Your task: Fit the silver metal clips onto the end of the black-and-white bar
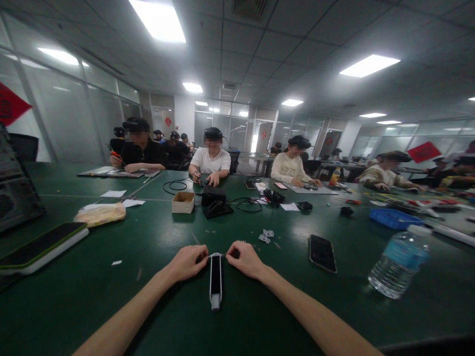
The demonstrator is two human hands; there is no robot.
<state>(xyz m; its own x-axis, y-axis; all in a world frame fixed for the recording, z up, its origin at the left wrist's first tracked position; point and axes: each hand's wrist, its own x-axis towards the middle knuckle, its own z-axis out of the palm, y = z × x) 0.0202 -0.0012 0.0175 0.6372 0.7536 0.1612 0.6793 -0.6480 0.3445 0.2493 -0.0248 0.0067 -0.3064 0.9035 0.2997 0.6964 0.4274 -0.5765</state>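
A slim white-framed device with a dark top face (215,277) lies lengthwise on the green table, its pale end toward me. My left hand (190,262) rests at its far left corner, thumb and fingers pinched together. Opposite it, my right hand (245,259) is closed in a similar pinch, just off the far right corner. A thin, small piece seems to run between the fingertips and the device's far end, too small to name. Several small grey-white pieces (265,236) lie beyond my right hand.
To the right are a dark phone (322,253), a water bottle (401,261) and a blue tray (395,217). A small box (183,203) and black equipment (214,199) stand ahead. A long green-edged case (44,244) lies left. Several people sit across the table.
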